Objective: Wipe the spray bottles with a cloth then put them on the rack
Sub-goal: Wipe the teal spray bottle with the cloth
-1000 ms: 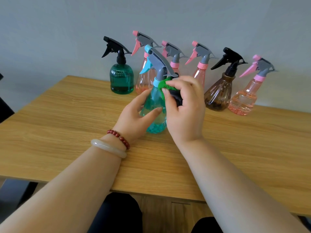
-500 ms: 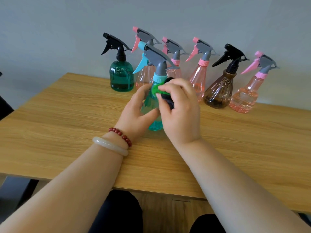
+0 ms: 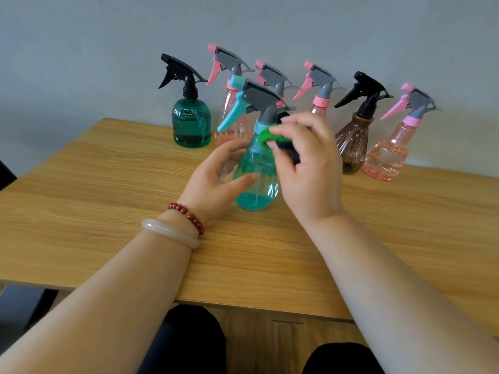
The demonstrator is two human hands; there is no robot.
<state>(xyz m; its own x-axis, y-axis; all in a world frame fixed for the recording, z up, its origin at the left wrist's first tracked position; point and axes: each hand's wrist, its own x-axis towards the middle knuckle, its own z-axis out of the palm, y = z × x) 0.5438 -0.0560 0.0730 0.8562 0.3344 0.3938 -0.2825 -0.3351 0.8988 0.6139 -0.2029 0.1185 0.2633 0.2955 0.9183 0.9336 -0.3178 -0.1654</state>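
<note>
**A:** Where is the bottle sitting?

**B:** The teal spray bottle (image 3: 256, 182) is standing upright on the bench (image 3: 108, 198), in front of the row along the wall. I am wiping its neck. My right grip (image 3: 310, 168) is pinching the green cloth (image 3: 266, 134) and pressing it against the collar, just under the grey trigger head. Something dark is showing in the same grip, and I cannot tell what it is. My left grip (image 3: 216, 184) is cupping the body from the left, with the thumb lying on the front face. I cannot tell whether the fingers behind are touching.

**A:** What are you watching for?

**B:** Tipping, mostly. I am pushing high up while only holding loosely low down. A hard rub could be rocking the bottle back into the pink bottles (image 3: 232, 122) just behind it, or sideways towards the brown bottle (image 3: 352, 147). The cloth could also be snagging on the trigger and dragging the head round. The plastic looks slick, so a loose hold may be slipping when I am lifting it. I am seeing no rack from here.
</note>
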